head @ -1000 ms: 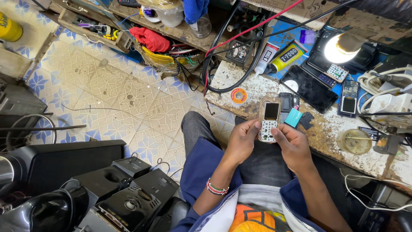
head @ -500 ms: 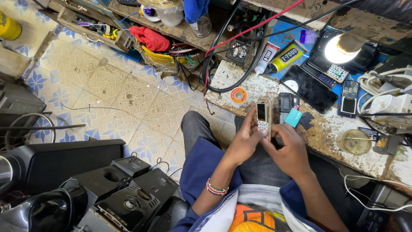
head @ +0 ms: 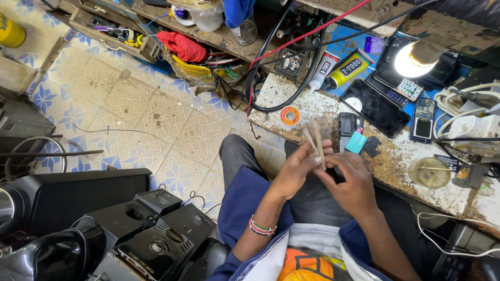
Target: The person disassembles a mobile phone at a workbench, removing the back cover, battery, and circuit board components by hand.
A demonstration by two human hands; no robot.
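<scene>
Both hands grip a blurred small phone over the lap.

Left hand (head: 297,169) and right hand (head: 350,179) clasp the phone (head: 316,141) beside a cluttered, stained workbench (head: 396,156); solder reel (head: 290,116), glue tube (head: 350,68), lamp (head: 411,58); tiled floor (head: 130,114), black speakers (head: 156,229).

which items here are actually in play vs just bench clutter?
In play:
- small phone, blurred, held edge-on
- left hand and right hand, both gripping it

Lying about:
- solder reel
- glue tube
- lit lamp
- black phone on the bench
- speakers on the floor
</scene>
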